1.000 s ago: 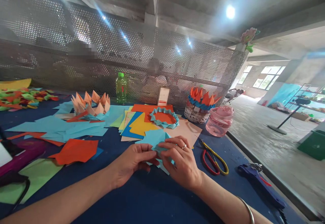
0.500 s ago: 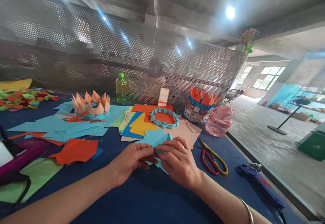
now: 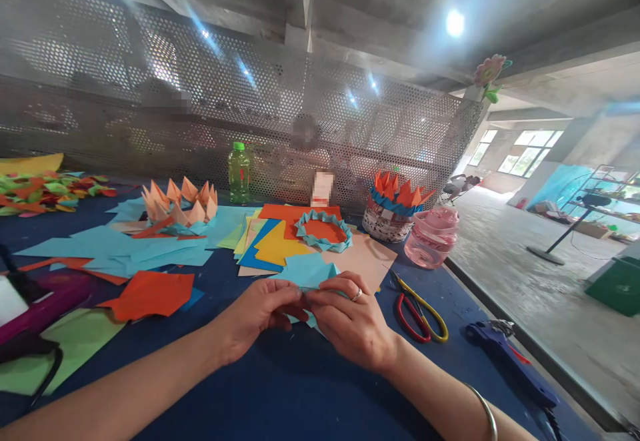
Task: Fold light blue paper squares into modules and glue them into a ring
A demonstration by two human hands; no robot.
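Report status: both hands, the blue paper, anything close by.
Left hand, right hand pinching light-blue origami paper. Red-and-yellow-handled scissors right of the hands, not touching.

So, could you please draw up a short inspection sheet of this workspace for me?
Surface: dark blue table, with paper spread across it.
Job's things: light-blue paper pinched between both hands; folded blue paper ring on an orange sheet nearby.
Clutter: stacked coloured paper, orange paper cutout, folded peach paper crown, scissors, blue tool of unclear kind, green bottle, pink plastic container.
Hands: left hand and right hand both hold the paper.
Cables: black cord at lower left.
Surroundings: perforated metal screen, concrete floor, stand fan.
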